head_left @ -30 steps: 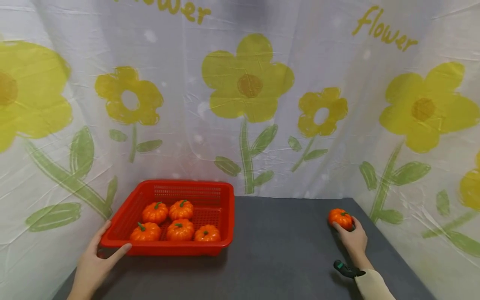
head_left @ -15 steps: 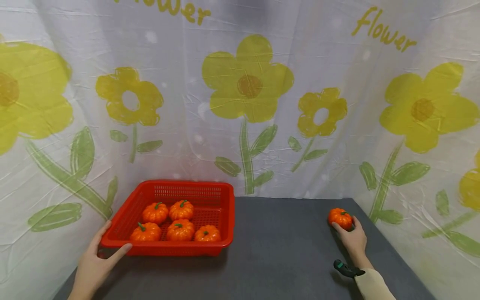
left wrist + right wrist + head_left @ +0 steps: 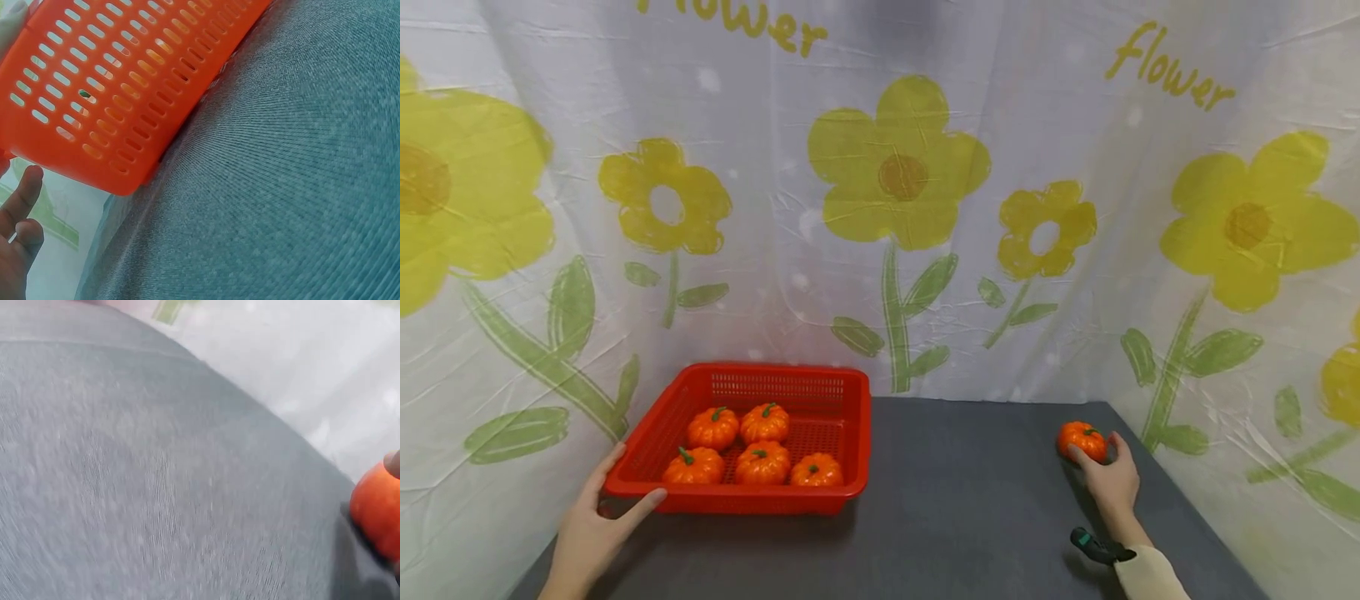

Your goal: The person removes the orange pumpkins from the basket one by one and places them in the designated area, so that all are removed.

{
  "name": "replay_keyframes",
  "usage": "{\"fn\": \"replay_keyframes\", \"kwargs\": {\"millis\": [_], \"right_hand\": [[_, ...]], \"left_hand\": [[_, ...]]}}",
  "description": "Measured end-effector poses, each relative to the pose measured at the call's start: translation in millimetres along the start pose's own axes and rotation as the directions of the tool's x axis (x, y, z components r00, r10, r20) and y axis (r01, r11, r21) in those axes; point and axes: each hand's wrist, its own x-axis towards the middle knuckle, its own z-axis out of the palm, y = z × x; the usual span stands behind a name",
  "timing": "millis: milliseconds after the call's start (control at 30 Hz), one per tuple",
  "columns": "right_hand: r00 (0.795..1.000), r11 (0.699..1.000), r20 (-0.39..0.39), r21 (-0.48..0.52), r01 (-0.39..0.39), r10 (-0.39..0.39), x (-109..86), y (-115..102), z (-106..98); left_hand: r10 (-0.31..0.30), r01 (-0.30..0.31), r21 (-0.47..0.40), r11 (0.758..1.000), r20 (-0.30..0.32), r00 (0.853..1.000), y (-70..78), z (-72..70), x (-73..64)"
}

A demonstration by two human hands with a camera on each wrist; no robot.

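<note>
In the head view a red basket (image 3: 752, 500) with slotted sides stands at the left, holding several small orange pumpkins (image 3: 763, 462) with green stems. My left hand (image 3: 583, 525) grips its near left corner, thumb along the front rim and fingers along the left side. The left wrist view shows the slotted wall (image 3: 131, 81) close up, with fingertips (image 3: 30, 181) beside its corner. Far to the right, my right hand (image 3: 1108, 483) holds a single pumpkin (image 3: 1078, 439) between thumb and fingers, low over the table. Only part of that pumpkin (image 3: 378, 509) shows in the right wrist view.
A dark grey cloth-covered table (image 3: 955, 500) lies under everything, its surface running between basket and right hand. A white curtain (image 3: 775, 275) with yellow flowers closes off the back and both sides. A black strap device (image 3: 1097, 546) sits at my right wrist.
The head view has tilted slightly, so everything sits a little lower in it. My right hand has shifted very slightly to the right at the pumpkin; my left hand stays at the basket corner.
</note>
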Motion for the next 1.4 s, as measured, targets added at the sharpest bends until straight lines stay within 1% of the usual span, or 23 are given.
{"fn": "replay_keyframes", "kwargs": {"millis": [133,333,400,533,600,767,833,967,1067,1233,1400], "right_hand": [[0.999,0.999,-0.022,0.007,0.034,-0.033,-3.4,-14,0],[0.993,0.993,-0.013,0.037,0.116,-0.115,-10.0,-40,5],[0.99,0.989,0.0,0.041,0.139,-0.139,-12.1,-48,8],[0.986,0.986,0.038,0.018,0.164,-0.165,-19.0,-65,15],[0.98,0.982,0.068,0.039,0.184,-0.187,-21.1,-72,18],[0.955,0.964,0.163,0.138,0.227,-0.248,-29.3,-89,27],[0.945,0.958,0.19,0.155,0.24,-0.267,-34.4,-98,30],[0.926,0.945,0.218,0.178,0.273,-0.308,-42.0,-113,36],[0.912,0.935,0.236,0.206,0.29,-0.335,-46.6,-120,43],[0.888,0.918,0.267,0.238,0.316,-0.375,-57.4,-132,56],[0.864,0.898,0.292,0.294,0.327,-0.41,-69.4,-145,69]], "left_hand": [[-0.005,0.005,0.009,1.0,0.006,1.0,-0.3,0.1,1.0],[-0.013,0.012,0.02,1.0,0.011,1.0,0.4,-0.4,1.0],[-0.019,0.019,0.018,1.0,0.01,1.0,0.7,-0.1,1.2],[-0.021,0.021,0.008,1.0,0.011,1.0,0.4,0.2,0.2],[-0.016,0.016,0.002,1.0,0.012,1.0,0.1,0.3,-0.5],[-0.01,0.01,0.005,1.0,0.005,1.0,0.9,0.2,-0.9],[-0.008,0.008,0.01,1.0,0.006,1.0,1.6,-0.4,-0.4],[-0.009,0.009,0.002,1.0,0.018,1.0,3.1,-1.6,-0.3],[-0.007,0.007,-0.006,1.0,0.025,1.0,4.4,-2.0,-0.9],[0.006,-0.006,0.003,1.0,0.013,1.0,2.6,-1.9,-1.8],[0.005,-0.006,0.01,1.0,0.008,1.0,0.5,-1.3,-0.9]]}}
